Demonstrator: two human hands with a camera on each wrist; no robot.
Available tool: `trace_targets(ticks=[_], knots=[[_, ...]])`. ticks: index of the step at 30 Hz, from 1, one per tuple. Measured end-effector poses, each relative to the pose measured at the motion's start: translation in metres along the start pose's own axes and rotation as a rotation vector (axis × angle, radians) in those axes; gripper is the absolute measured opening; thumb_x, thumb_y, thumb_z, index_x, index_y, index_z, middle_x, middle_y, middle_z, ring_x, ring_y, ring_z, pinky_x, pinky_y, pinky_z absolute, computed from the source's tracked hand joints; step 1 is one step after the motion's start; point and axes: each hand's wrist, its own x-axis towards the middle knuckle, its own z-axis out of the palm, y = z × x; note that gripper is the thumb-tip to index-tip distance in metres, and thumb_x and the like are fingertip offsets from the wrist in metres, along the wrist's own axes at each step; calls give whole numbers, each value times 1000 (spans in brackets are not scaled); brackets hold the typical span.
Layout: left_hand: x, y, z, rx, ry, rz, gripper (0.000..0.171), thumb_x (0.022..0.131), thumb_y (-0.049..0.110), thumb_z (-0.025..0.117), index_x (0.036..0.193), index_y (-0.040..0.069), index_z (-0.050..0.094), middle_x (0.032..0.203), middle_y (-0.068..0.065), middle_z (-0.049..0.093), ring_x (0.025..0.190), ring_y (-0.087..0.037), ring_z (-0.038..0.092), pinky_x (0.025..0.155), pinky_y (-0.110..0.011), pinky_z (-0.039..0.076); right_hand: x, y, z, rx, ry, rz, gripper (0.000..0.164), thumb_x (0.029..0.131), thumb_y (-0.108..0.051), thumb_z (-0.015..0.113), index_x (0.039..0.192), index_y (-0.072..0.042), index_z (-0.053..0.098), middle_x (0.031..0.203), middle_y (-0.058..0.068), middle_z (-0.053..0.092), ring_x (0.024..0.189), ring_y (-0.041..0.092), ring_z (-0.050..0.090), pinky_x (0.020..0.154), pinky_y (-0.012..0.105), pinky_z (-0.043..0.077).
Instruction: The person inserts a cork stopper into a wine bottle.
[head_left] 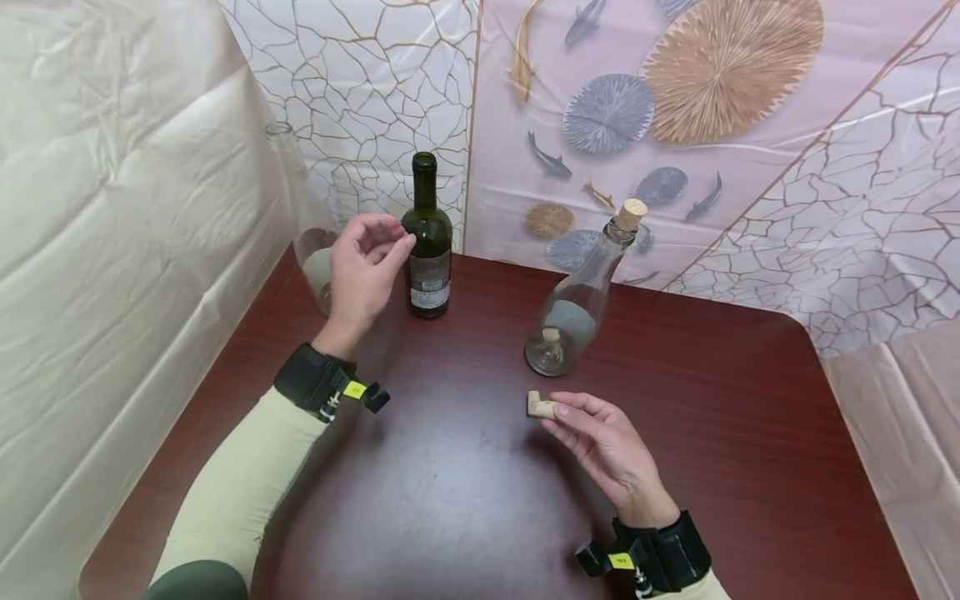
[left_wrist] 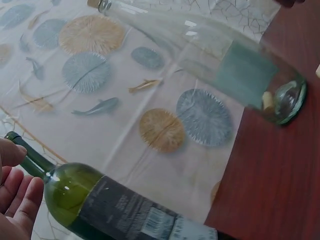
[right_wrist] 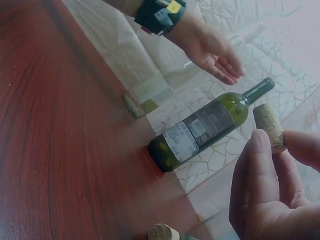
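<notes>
Pinches a cork (head_left: 546,409) in the right hand (head_left: 606,446) above the surface (head_left: 420,475), midway between side edges; holds the left hand (head_left: 366,271) loosely spread near a green bottle (head_left: 427,235) by the far edge, with barcoded, unreadably blurred label (left_wrist: 150,217).

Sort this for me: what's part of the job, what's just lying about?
Likely part of the job:
- cork, pinched in the right hand
- green bottle, neck uncorked
- corked clear bottle
- clear bottle behind the left hand

Likely just there:
- patterned sheet
- pale sheet
- wrist straps
</notes>
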Motion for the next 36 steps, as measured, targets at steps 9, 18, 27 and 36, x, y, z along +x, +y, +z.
trace_targets(ticks=[9, 18, 27, 36], knots=[[29, 14, 8, 20, -11, 16, 36, 90, 3, 78, 120, -7, 61, 112, -7, 63, 104, -19, 64, 99, -28, 56, -1, 0, -1, 1, -8, -5, 18, 102, -3, 65, 105, -15, 79, 116, 1, 72, 106, 11, 73, 96, 25, 60], [49, 15, 17, 182, -76, -58, 45, 90, 12, 81, 126, 0, 58, 117, -8, 62, 108, -19, 62, 103, -30, 55, -2, 2, -2, 4, -3, -8, 18, 102, -3, 64, 105, -14, 78, 115, 2, 74, 107, 11, 74, 96, 25, 60], [58, 12, 19, 294, -130, -62, 41, 92, 15, 78, 126, 0, 60, 115, -10, 65, 106, -19, 62, 100, -28, 55, -2, 3, -3, -7, -3, -16, 17, 101, -3, 66, 105, -14, 78, 117, 2, 73, 108, 11, 73, 97, 26, 60], [54, 13, 22, 306, -161, -48, 39, 89, 14, 81, 121, -1, 64, 110, -12, 68, 99, -16, 64, 95, -28, 57, -2, 7, -5, -10, -9, -32, 18, 100, -2, 66, 104, -14, 78, 116, 3, 73, 105, 11, 74, 95, 26, 61]])
